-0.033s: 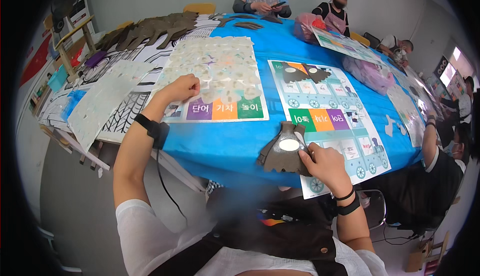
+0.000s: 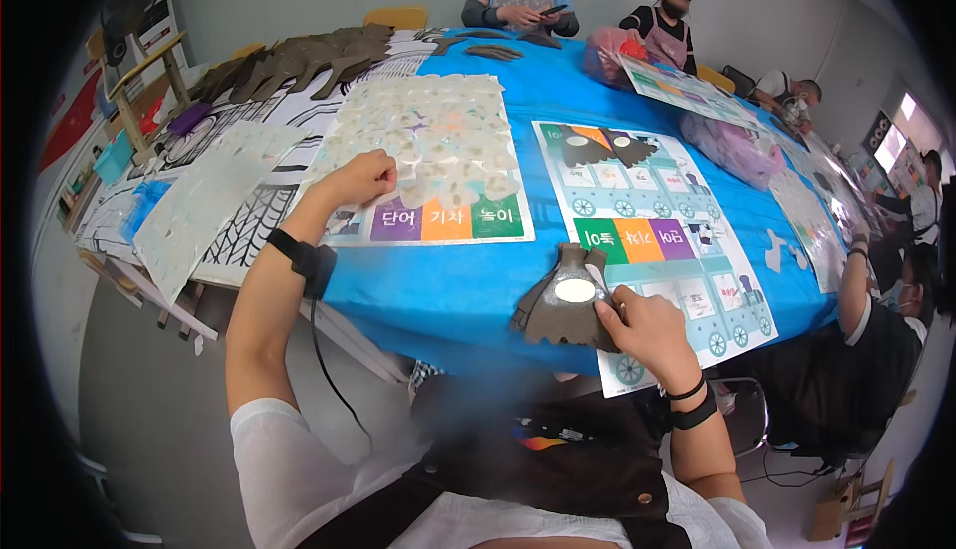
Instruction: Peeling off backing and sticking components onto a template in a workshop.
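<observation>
My right hand (image 2: pixel 649 335) pinches a small stack of dark brown, fan-shaped pieces (image 2: pixel 563 312) with scalloped lower edges, holding it over the table's near edge. A white oval sticker (image 2: pixel 576 290) lies on the top piece. My left hand (image 2: pixel 364 177) is closed, fingers curled, at a sheet covered with translucent oval stickers (image 2: pixel 438 126); whatever its fingertips hold is hidden. That sticker sheet rests on a printed card with purple, orange and green blocks (image 2: pixel 446 219).
Two more brown pieces with white ovals (image 2: pixel 609 144) lie on a printed train sheet (image 2: pixel 637 201). A brown pile (image 2: pixel 309 59) sits at the far left. The table has a blue cover (image 2: pixel 398 295). A pink plastic bag (image 2: pixel 732 148) lies at right. Other people sit around the table.
</observation>
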